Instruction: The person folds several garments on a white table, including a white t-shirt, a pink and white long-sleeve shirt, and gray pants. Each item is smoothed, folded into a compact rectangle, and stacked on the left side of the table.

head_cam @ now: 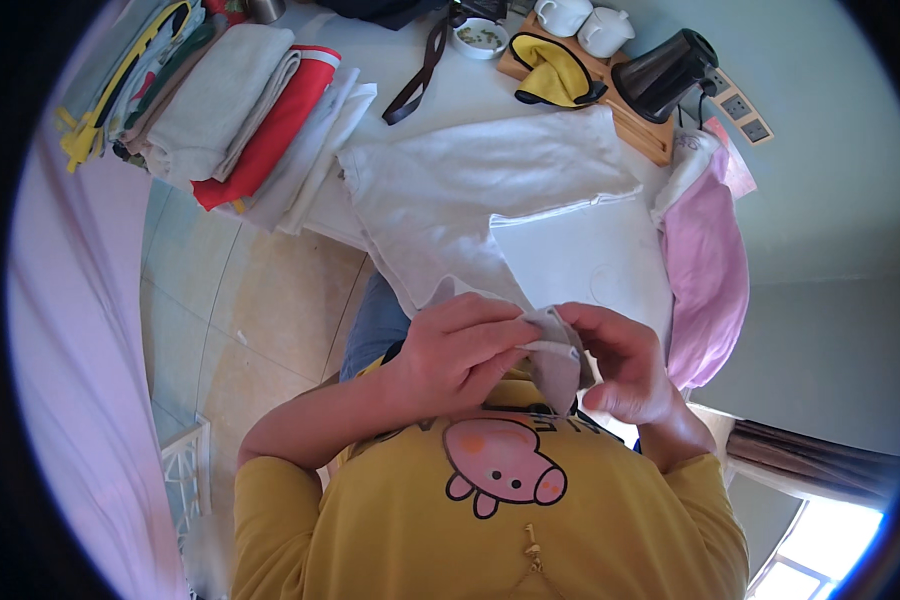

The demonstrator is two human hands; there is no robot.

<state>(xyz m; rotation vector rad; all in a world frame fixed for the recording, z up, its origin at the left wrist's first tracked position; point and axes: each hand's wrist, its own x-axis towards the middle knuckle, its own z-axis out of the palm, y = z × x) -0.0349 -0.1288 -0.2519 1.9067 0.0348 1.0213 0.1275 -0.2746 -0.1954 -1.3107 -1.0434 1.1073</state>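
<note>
A white garment (465, 180), seemingly trousers, lies on the white table, one part stretching right and another coming down over the near edge towards me. In front of my chest my left hand (469, 349) pinches a greyish-white piece of cloth (555, 367) between thumb and fingers. It looks like an end of the same garment, but the join is hidden behind my left hand. My right hand (626, 364) curls around the other side of this cloth, fingertips at its upper edge and thumb lower down.
Folded clothes (217, 112) are stacked at the table's left. At the back stand a white ashtray (480, 37), a wooden tray (645, 139) with white cups (604, 31), a yellow cloth (551, 71) and a black kettle (664, 75). Pink fabric (709, 262) hangs at the right edge.
</note>
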